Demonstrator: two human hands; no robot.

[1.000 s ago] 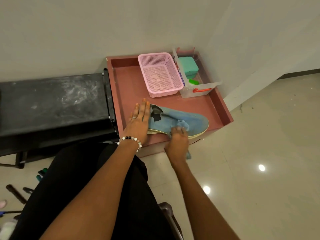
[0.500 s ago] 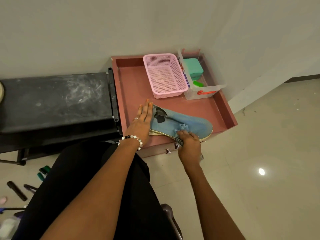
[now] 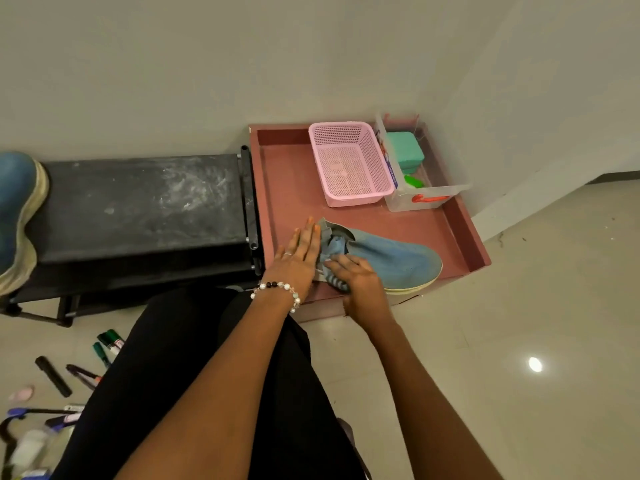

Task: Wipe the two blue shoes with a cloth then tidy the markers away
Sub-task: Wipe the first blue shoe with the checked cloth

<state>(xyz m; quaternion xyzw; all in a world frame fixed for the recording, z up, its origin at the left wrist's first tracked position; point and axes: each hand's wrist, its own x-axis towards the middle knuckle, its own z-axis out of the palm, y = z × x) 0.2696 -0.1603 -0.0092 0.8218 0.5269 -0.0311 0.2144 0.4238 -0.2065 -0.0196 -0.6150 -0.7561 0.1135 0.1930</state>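
A light blue shoe (image 3: pixel 394 259) lies on its side in the pink tray (image 3: pixel 287 188), toe to the right. My left hand (image 3: pixel 299 258) lies flat with straight fingers against the shoe's heel end. My right hand (image 3: pixel 360 284) presses a bunched blue-grey cloth (image 3: pixel 334 249) onto the shoe near its opening, fingers curled over the cloth. A second, darker blue shoe (image 3: pixel 15 216) rests on the black bench (image 3: pixel 138 202) at the far left. Several markers (image 3: pixel 109 342) lie scattered on the floor at the lower left.
A pink mesh basket (image 3: pixel 349 164) and a clear plastic box (image 3: pixel 426 195) holding a green case stand at the back of the tray. My black-clad lap fills the lower middle. More small items lie on the floor at the bottom left corner.
My right hand has slid the cloth left along the shoe, from its middle toward the heel opening. The view has swung left, bringing the second shoe on the bench into sight.
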